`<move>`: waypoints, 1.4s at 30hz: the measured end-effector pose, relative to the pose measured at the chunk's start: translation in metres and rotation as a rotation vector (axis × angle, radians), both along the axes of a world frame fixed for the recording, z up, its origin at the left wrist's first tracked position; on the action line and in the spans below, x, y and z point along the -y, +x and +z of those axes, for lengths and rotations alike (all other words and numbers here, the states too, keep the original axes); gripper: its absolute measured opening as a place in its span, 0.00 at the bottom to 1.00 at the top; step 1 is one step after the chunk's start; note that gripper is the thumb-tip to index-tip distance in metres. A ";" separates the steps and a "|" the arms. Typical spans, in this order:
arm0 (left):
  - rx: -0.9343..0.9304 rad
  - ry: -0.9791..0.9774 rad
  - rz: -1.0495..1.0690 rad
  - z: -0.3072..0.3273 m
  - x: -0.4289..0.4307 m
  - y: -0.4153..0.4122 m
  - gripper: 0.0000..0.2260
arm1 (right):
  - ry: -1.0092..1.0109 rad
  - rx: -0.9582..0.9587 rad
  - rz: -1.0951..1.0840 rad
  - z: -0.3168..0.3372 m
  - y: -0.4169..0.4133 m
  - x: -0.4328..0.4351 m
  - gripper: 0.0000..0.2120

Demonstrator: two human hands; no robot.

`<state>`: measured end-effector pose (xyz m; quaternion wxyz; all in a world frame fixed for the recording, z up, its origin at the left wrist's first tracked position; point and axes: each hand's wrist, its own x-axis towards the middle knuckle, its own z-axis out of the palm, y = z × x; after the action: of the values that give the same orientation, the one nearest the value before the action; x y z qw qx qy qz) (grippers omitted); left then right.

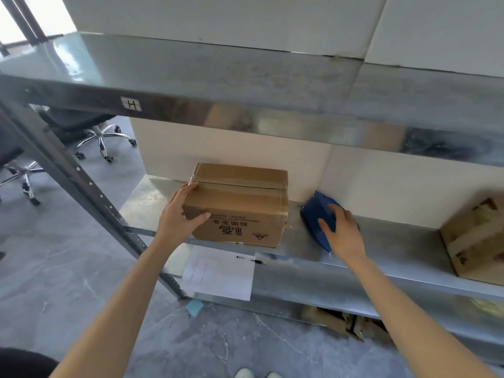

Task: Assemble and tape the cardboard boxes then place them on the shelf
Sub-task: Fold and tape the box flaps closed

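Steel shelving [395, 241] fills your view, with two cardboard boxes on its middle level: a taped box [240, 211] at left and a second box [477, 238] cut off at the right edge. Your left hand [177, 216] clasps the taped box's near-left corner, thumb across its front. Your right hand [343, 230] curls over one blue tape dispenser [313, 211], hiding much of it.

Brown box [240, 203], blue tape dispenser [317, 214], grey shelf [381, 236].
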<state>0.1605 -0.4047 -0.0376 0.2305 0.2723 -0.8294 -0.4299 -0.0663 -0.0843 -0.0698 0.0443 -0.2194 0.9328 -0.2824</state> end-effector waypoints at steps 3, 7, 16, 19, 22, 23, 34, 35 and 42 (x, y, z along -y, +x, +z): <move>-0.016 0.003 -0.010 -0.002 -0.007 -0.006 0.33 | 0.099 -0.006 0.022 -0.011 -0.004 -0.012 0.26; -0.028 -0.002 0.006 -0.004 -0.012 -0.010 0.34 | 0.201 0.018 0.084 -0.014 -0.011 -0.013 0.34; -0.055 -0.022 0.002 -0.004 -0.009 -0.010 0.35 | 0.180 0.111 0.098 -0.020 -0.017 0.001 0.33; -0.067 -0.023 -0.014 -0.003 -0.004 -0.007 0.35 | 0.152 0.124 0.087 -0.023 -0.010 0.013 0.33; -0.085 -0.026 -0.020 -0.003 0.008 0.000 0.34 | 0.136 0.124 0.082 -0.023 -0.001 0.027 0.33; -0.086 -0.029 -0.023 -0.003 0.013 0.002 0.34 | 0.139 0.126 0.076 -0.023 0.002 0.032 0.33; -0.078 -0.079 -0.132 0.001 0.050 0.015 0.32 | 0.107 0.162 0.085 -0.021 0.022 0.075 0.33; -0.075 -0.087 -0.139 0.001 0.052 0.014 0.32 | 0.117 0.172 0.105 -0.019 0.021 0.074 0.33; -0.081 -0.121 -0.223 -0.002 0.062 0.016 0.35 | -0.108 -0.024 0.032 0.010 0.033 0.073 0.25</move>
<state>0.1765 -0.4666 -0.0392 0.2306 0.1463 -0.8688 -0.4129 -0.0329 -0.1573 -0.0595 0.0255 -0.2399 0.9130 -0.3290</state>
